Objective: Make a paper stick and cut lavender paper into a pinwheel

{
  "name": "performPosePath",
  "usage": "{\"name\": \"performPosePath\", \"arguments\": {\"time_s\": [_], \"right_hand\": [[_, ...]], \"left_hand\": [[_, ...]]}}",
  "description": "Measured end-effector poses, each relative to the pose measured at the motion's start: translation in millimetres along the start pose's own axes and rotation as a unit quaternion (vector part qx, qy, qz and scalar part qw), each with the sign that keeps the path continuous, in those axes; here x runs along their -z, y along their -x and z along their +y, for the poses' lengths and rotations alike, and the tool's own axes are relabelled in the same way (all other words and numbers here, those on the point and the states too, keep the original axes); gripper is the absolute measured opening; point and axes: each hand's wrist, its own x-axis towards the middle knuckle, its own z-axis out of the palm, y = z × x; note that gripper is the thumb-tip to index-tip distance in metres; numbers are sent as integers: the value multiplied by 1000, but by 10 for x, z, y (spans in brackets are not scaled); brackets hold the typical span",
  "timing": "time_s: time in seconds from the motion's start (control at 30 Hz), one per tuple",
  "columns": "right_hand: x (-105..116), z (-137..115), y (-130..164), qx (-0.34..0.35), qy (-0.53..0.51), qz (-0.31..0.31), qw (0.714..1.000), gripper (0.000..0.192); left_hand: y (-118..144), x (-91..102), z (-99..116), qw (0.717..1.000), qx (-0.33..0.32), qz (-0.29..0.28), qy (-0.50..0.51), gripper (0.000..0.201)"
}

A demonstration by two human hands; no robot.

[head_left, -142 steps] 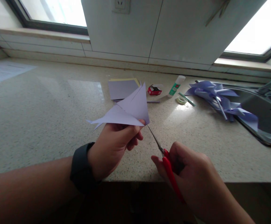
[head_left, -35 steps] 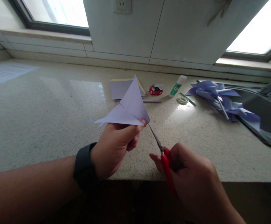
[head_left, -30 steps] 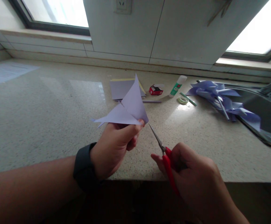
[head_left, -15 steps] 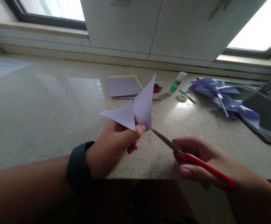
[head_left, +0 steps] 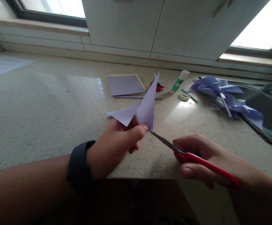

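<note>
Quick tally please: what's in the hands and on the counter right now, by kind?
Folded lilac paper in left hand: 1
Red scissors in right hand: 1
Flat paper stack: 1
Glue stick: 1
Tape roll: 1
Small red box: 1
Pile of lilac pinwheels: 1 (number within unclear)
Printed sheet: 1
Total: 8

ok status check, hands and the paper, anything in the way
Left hand pinching folded lilac paper above the countertop. Right hand gripping red scissors, blade tips at the paper's lower corner. Nothing between them.
</note>
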Motion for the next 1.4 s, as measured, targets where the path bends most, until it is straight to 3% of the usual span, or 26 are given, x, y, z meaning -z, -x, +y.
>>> {"name": "performPosePath", "arguments": {"time_s": [0.43,0.63,0.8,1.0,1.4], "right_hand": [[26,48,-23,19,-24,-3,1000,42],[27,51,-23,-1,-16,-2,1000,49],[35,76,-26,-25,-44,-28,998,50],[43,93,-37,-4,-64,-40,997,49],[56,52,-29,-12,-57,-49,997,50]], "left_hand": [[0,-2,9,1000,-2,2,-6,23],[0,-6,17,1000,2,4,-8,23],[-1,-7,25,1000,5,3,-12,22],[-2,-7,29,1000,3,9,-9,22],[-12,23,8,999,27,-34,-5,20]]}}
